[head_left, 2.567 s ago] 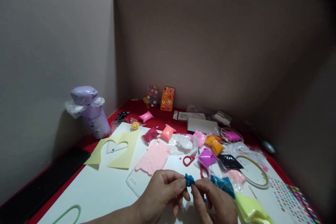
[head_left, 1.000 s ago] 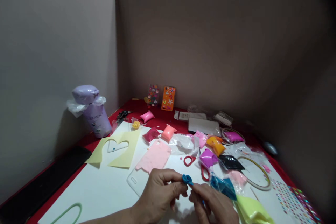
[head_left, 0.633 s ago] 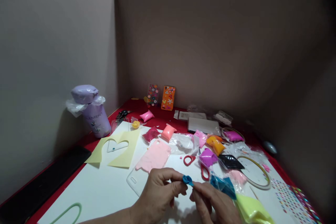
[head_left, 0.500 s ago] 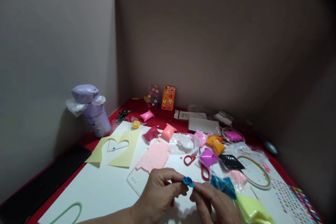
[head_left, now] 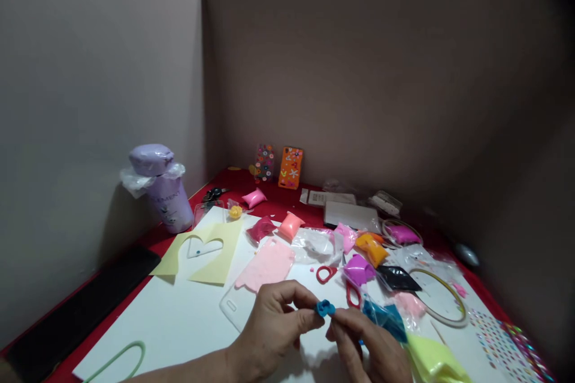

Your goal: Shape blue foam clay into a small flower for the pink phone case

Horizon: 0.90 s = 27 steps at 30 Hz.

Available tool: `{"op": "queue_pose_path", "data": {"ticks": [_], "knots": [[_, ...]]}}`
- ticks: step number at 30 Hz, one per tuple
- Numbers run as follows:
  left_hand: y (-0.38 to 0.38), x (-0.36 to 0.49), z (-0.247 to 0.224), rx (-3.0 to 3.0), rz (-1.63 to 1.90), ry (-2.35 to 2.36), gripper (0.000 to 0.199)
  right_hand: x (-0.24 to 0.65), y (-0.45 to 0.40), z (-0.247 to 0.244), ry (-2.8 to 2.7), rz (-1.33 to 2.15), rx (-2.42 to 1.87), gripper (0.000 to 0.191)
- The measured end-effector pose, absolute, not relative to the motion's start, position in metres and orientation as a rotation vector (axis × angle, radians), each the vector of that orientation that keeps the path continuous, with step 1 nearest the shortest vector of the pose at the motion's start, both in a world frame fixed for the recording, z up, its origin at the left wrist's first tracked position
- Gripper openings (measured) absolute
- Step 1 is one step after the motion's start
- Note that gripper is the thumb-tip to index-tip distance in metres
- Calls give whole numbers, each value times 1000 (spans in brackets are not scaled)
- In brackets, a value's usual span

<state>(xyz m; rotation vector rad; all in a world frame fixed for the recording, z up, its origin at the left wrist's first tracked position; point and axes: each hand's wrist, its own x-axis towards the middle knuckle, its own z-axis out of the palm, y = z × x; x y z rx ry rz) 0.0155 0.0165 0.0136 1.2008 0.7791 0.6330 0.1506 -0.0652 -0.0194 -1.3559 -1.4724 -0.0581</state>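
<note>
Between my two hands, above the white sheet, is a small curled blue clay piece. My left hand pinches it from the left between thumb and index finger. The fingertips of my right hand close on its right side. A pink clay layer covers part of a clear phone case just behind my left hand. Beside my right hand lie a blue clay packet and a yellow packet. Red-handled scissors rest behind my hands, partly under packets.
At the left stand a purple bottle and yellow paper with a heart cut-out. Colored clay packets, a hoop and gem stickers lie at the right. A decorated orange case leans at the back wall.
The blue piece now looks more folded, its right flap no longer sticking out. The whole view has shifted slightly, with objects appearing a little further right. Both hands keep their hold.
</note>
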Motion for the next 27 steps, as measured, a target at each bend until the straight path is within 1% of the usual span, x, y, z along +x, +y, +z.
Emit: {"op": "queue_pose_path", "data": {"ticks": [5,10,18,22,27], "knots": [[18,17,14,1184,662,727,12,152,-64,-18,-1472,-5,-1311,14],[17,17,14,1158,674,709,13,153,-67,-15,-1402,47,-1357,17],[16,17,8,997,636,681,20,157,-72,-29,-1190,92,-1445,23],[17,17,5,970,629,642,22,157,-72,-29,-1192,145,-1391,20],[17,17,4,921,629,622,27,155,-73,-27,-1131,105,-1431,19]]}}
